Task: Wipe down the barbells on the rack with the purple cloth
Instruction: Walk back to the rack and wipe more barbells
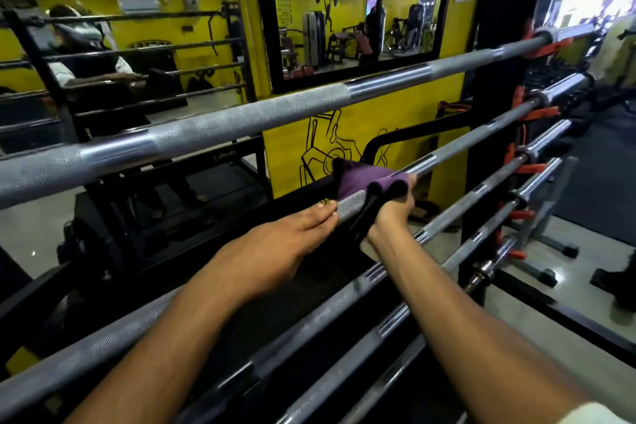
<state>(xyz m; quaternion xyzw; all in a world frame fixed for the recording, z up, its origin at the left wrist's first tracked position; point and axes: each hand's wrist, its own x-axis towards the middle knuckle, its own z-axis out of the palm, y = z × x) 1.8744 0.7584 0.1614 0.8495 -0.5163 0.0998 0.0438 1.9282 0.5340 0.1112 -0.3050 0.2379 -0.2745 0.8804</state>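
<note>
Purple cloth [364, 179] draped over second barbell [457, 151] on rack, mid-shaft. My right hand [392, 210] grips cloth round bar. Left hand [292, 234] flat, fingertips touching bare knurling just beside cloth. Cloth soft, light, bunches easily. Bar heavy, stiff, stays put; knurl likely drags cloth, smooth sleeve slides.

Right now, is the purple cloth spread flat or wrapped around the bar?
Wrapped: the purple cloth folds over the barbell, gripped by the right hand.

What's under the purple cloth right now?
The purple cloth wraps the second barbell; knurled steel shows just left of it. The right hand grips it; the wrapped stretch is hidden.
</note>
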